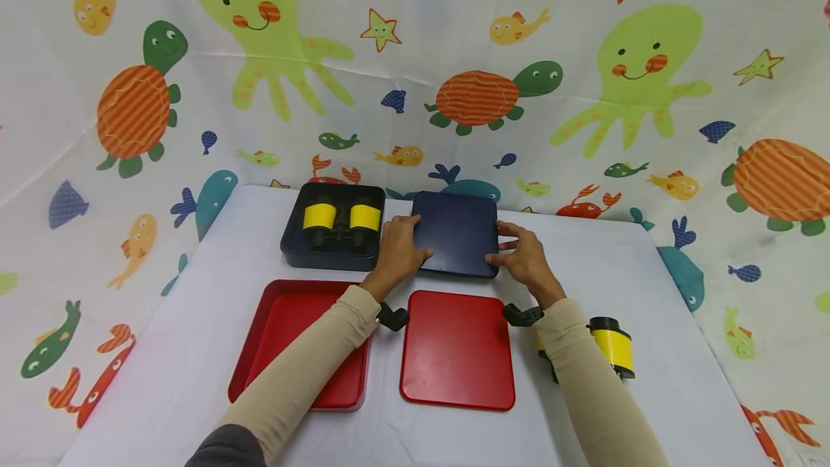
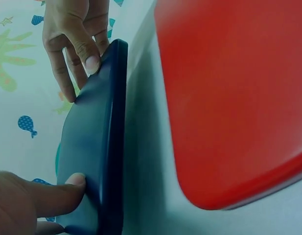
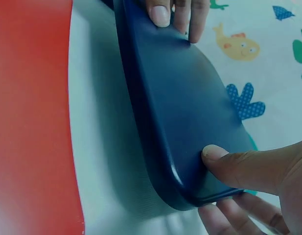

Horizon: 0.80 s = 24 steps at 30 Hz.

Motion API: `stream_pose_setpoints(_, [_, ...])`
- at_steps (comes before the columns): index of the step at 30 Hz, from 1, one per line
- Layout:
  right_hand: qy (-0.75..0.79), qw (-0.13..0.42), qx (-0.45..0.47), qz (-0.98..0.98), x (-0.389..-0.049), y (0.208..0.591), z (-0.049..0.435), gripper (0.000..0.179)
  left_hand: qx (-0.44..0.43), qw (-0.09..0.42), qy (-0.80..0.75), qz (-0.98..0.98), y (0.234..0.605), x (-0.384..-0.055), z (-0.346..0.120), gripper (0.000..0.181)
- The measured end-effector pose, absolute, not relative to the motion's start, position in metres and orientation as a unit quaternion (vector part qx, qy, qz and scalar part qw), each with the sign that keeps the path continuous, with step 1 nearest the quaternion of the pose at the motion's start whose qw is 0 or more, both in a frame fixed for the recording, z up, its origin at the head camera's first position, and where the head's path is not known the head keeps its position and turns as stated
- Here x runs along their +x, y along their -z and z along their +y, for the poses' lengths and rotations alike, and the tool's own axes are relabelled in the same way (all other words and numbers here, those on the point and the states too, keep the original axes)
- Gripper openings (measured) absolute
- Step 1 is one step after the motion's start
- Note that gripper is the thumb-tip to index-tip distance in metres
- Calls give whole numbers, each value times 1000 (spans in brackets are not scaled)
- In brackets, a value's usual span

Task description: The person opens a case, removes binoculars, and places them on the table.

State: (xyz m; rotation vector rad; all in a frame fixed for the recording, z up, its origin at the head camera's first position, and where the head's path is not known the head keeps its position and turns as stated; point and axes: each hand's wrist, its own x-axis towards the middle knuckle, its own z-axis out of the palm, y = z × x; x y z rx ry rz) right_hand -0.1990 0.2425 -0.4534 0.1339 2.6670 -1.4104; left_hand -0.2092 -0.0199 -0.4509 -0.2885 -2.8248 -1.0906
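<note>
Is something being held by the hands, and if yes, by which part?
The dark blue lid: the left hand grips its left edge, the right hand its right edge, thumbs on top.

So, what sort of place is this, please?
Probably a staged recording spot: a white-covered table, a sea-animal cloth behind it, and two black wrist devices.

Beige sleeves (image 1: 300, 373) – black wrist cameras (image 1: 393, 317)

Left hand (image 1: 398, 249) and right hand (image 1: 527, 258) grip a navy lid (image 1: 457, 233).
</note>
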Motion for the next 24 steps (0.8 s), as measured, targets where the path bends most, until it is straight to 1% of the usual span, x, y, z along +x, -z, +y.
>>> stream_pose_setpoints(11, [462,72,54,882,-202,463,237,87,-76,26,335,-939,465,-213,-19,75])
stream_pose_setpoints(17, [449,79,60,888,-205,468,234,86,-83,25,330,-940,469,-215,-23,74])
stream_pose_setpoints(24, [438,77,60,893,-207,470,232,86,-83,11,319,-944,471,-216,-24,73])
